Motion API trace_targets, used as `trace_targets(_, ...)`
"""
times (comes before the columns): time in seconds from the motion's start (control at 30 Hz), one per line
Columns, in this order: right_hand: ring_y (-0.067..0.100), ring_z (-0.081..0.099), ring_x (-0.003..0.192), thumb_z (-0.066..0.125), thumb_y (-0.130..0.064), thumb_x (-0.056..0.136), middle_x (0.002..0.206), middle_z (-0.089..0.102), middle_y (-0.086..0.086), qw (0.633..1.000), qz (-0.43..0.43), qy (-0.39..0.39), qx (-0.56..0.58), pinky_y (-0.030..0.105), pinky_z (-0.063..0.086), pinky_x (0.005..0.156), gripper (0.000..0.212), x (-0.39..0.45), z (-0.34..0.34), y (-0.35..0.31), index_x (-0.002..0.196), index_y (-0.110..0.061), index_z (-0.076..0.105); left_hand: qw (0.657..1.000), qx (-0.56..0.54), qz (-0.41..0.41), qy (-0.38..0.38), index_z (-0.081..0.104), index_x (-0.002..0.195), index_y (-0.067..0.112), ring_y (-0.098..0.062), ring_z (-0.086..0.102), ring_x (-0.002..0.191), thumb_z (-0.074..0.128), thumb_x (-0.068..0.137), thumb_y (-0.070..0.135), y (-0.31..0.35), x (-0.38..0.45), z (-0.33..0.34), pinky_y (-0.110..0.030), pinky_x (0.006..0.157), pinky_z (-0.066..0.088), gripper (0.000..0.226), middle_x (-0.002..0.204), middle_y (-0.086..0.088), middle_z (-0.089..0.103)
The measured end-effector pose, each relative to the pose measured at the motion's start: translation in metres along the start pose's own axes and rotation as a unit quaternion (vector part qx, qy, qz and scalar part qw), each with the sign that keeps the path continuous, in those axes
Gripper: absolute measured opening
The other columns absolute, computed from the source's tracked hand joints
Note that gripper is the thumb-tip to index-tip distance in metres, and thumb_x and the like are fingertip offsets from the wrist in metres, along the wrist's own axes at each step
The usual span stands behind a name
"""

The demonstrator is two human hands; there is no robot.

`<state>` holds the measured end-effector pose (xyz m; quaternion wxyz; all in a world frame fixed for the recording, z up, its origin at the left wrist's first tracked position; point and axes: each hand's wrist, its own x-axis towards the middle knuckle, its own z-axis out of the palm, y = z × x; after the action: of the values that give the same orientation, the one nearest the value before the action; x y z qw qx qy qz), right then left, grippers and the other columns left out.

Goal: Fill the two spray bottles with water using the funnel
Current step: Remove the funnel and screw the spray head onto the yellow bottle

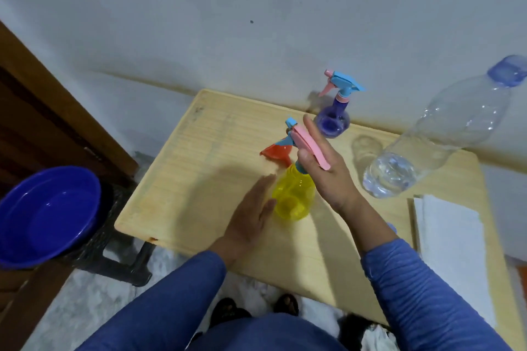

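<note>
spray bottles sit on a pale wooden table (199,134) as a person in blue sleeves works at it. no brand, label or readable writing shows on either bottle or on the big water bottle.

yellow spray bottle (293,196) stands between the two hands, its clear yellow body rounded and squat, topped by a blue spray head with a long pink trigger (309,149). right hand (328,168) is at that spray head, thumb on the near side and fingers stretched up along the far side of the trigger; whether the fingers truly clamp the head cannot be told, as they look mostly straight. left hand (251,216) lies flat and relaxed, fingers straight, its fingertips touching the lower left side of the yellow body.

just beyond the right hand's fingertips, toward the wall, the purple spray bottle (332,120) stands upright with the same blue head and pink trigger, its body clear violet. an orange-red funnel (278,155) lies on the table just behind the yellow bottle, left of the gripped spray head, its wide mouth tilted up.

right of the right hand, a large clear plastic water bottle (427,142) with a blue cap leans across the view, water pooled in its lower end. white paper towels (450,236) lie near the right forearm. a blue basin (48,214) rests on a dark stool well left of the left hand.
</note>
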<state>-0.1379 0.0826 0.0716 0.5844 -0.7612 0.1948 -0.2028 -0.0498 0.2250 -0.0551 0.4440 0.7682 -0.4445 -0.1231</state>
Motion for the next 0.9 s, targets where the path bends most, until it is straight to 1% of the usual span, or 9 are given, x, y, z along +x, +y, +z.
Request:
trace_targets(0.13,-0.012,0.039,0.128,0.054,-0.026,0.094,0.142,0.04,-0.024,0.997,0.013,0.063,-0.035,0.004,0.032,0.1,0.057,-0.028,0.017,0.02,0.143,-0.034,0.028,0.997,-0.058,0.004,-0.056,0.03,0.141,0.015,0.003,0.034,0.126,0.03,0.092,0.061,0.014,0.008,-0.001,0.001,0.101,0.02,0.067,0.139,0.005,0.036)
trace_targets(0.23,-0.005,0.045,0.124,0.056,-0.029,0.09,0.14,0.049,-0.009,0.984,0.056,0.154,-0.066,0.013,0.036,0.102,0.052,-0.049,0.035,0.04,0.14,-0.026,0.04,0.993,-0.09,-0.011,-0.08,0.034,0.143,0.011,0.003,0.043,0.118,0.029,0.084,0.072,0.015,0.013,-0.009,0.004,0.091,0.028,0.085,0.133,0.012,0.043)
trace_targets(0.33,-0.011,0.048,0.114,0.058,-0.028,0.091,0.13,0.055,-0.011,0.965,0.097,0.235,-0.064,0.029,0.04,0.104,0.042,-0.061,0.052,0.051,0.132,-0.03,0.048,0.985,-0.121,-0.073,-0.098,0.04,0.141,0.02,-0.004,0.051,0.113,0.044,0.081,0.059,0.018,0.018,-0.012,-0.01,0.088,0.038,0.072,0.131,0.009,0.053)
trace_targets(0.4,-0.001,0.049,0.121,0.061,-0.026,0.09,0.135,0.053,-0.009,0.952,0.121,0.276,-0.049,0.035,0.042,0.105,0.048,-0.061,0.062,0.05,0.136,-0.028,0.046,0.979,-0.138,-0.119,-0.091,0.044,0.139,0.025,-0.012,0.052,0.119,0.054,0.081,0.044,0.016,0.019,-0.013,-0.025,0.097,0.042,0.061,0.133,0.003,0.055)
trace_targets(0.47,0.008,0.05,0.125,0.064,-0.029,0.086,0.138,0.053,-0.005,0.945,0.133,0.295,-0.042,0.036,0.043,0.105,0.059,-0.059,0.071,0.049,0.14,-0.028,0.041,0.976,-0.148,-0.137,-0.086,0.046,0.137,0.027,-0.013,0.052,0.121,0.062,0.086,0.032,0.013,0.019,-0.013,-0.03,0.101,0.042,0.053,0.132,0.002,0.056)
trace_targets(0.57,0.008,0.058,0.116,0.066,-0.028,0.083,0.132,0.058,-0.007,0.935,0.134,0.325,-0.044,0.036,0.047,0.1,0.064,-0.059,0.083,0.048,0.141,-0.033,0.039,0.97,-0.171,-0.146,-0.086,0.05,0.135,0.024,-0.007,0.053,0.117,0.067,0.087,0.025,0.015,0.021,-0.017,-0.023,0.099,0.041,0.051,0.13,0.002,0.058)
trace_targets(0.67,0.001,0.058,0.107,0.067,-0.019,0.085,0.126,0.06,-0.009,0.923,0.132,0.36,-0.042,0.027,0.047,0.097,0.062,-0.05,0.083,0.038,0.139,-0.033,0.041,0.958,-0.23,-0.156,-0.073,0.053,0.133,0.02,-0.008,0.056,0.117,0.07,0.084,0.019,0.027,0.029,-0.026,-0.026,0.101,0.045,0.052,0.127,0.002,0.061)
trace_targets(0.73,0.001,0.058,0.106,0.068,-0.017,0.084,0.126,0.062,-0.004,0.918,0.118,0.377,-0.025,0.025,0.047,0.097,0.06,-0.035,0.078,0.027,0.137,-0.029,0.045,0.952,-0.257,-0.157,-0.055,0.053,0.134,0.017,-0.008,0.057,0.118,0.07,0.083,0.015,0.039,0.041,-0.035,-0.018,0.096,0.045,0.053,0.128,0.001,0.061)
trace_targets(0.9,0.004,0.061,0.104,0.07,-0.018,0.081,0.112,0.064,-0.016,0.924,0.083,0.373,-0.012,0.037,0.048,0.099,0.057,0.023,0.055,-0.001,0.133,-0.03,0.051,0.942,-0.295,-0.159,0.012,0.056,0.131,0.018,-0.003,0.061,0.106,0.075,0.079,0.017,0.064,0.093,-0.056,-0.005,0.074,0.05,0.055,0.125,0.0,0.063)
